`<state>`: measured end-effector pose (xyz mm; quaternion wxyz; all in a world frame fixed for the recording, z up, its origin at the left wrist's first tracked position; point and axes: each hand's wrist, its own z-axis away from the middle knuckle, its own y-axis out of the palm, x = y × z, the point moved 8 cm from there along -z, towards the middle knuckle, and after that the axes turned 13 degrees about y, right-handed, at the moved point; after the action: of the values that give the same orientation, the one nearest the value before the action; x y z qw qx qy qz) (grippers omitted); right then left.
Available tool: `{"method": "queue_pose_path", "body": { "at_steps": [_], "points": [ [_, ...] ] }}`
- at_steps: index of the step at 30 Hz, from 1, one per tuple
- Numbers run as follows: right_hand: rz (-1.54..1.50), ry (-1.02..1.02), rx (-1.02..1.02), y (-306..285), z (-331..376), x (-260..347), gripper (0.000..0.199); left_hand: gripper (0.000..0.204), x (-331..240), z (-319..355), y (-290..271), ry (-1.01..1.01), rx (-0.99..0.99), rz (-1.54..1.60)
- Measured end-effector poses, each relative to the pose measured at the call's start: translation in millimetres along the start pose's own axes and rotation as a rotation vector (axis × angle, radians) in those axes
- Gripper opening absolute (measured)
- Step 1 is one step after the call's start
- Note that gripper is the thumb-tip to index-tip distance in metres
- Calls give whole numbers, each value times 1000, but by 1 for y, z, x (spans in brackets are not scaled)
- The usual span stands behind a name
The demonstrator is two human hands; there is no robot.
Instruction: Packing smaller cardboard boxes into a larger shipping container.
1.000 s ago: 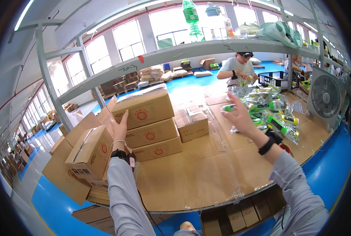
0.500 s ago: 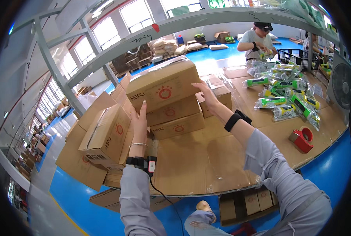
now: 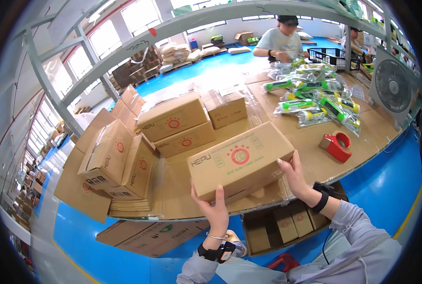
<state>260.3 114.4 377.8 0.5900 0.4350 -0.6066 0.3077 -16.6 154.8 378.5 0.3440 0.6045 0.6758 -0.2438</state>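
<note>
A brown cardboard box [image 3: 241, 158] with red and green print is held between my two hands over the near part of the table, its right end tilted up. My left hand [image 3: 213, 208] grips its lower left corner, thumb on the printed side. At the right end, my right hand [image 3: 297, 176] presses with its thumb against the printed side; some fingers are hidden behind the box. Farther back, a similar box [image 3: 173, 122] rests on another box [image 3: 185, 142], and a smaller carton [image 3: 227, 112] stands just right of them.
Cartons [image 3: 104, 156] stand on flat cardboard at the left. A red tape dispenser [image 3: 336, 147] lies right of my hands, before a pile of bagged green and yellow tubes [image 3: 310, 102]. A grey fan [image 3: 393, 85] is at the right; a metal beam [image 3: 192, 35] crosses above. A person [image 3: 282, 42] works opposite.
Both hands have brought the top box off the back stack, moving it toward me and to the right. The view has also shifted to the right.
</note>
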Motion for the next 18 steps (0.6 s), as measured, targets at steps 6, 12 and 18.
{"method": "queue_pose_path", "body": {
  "at_steps": [6, 12, 18],
  "points": [
    [452, -508, -39, -8, 6, 76, 86, 66, 15, 18, 0, -155, -5, 167],
    [1064, -606, 408, 84, -15, 122, 116, 57, 8, 30, -17, -86, 97, 84],
    [1411, -553, 810, 138, -32, 83, 126, 21, 34, 120, -41, -355, 58, 10]
  ]
}}
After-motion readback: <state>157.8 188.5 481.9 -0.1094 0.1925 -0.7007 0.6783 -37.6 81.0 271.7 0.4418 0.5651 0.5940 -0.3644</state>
